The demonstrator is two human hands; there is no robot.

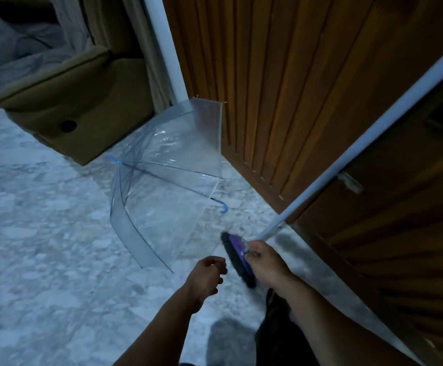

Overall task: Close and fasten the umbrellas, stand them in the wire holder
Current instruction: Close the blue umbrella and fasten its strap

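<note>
clear umbrella (162, 180): open, lying on its side on the marbled floor (43, 247), canopy rim touching the wooden door (281, 88); blue hooked handle (223, 207) points toward the person, blue tip (114, 161) toward the brown armchair (77, 101).
purple-and-black item (237, 256): blurred, long and narrow, possibly a folded umbrella; cannot tell for certain.
right hand (264, 260): fingers curled round the upper part of the purple-and-black item, gripping it.
left hand (207, 276): just beside it, fingers loosely curled, holding nothing.
white door frame (174, 62): upright behind the canopy.
wire holder: not seen.
</note>
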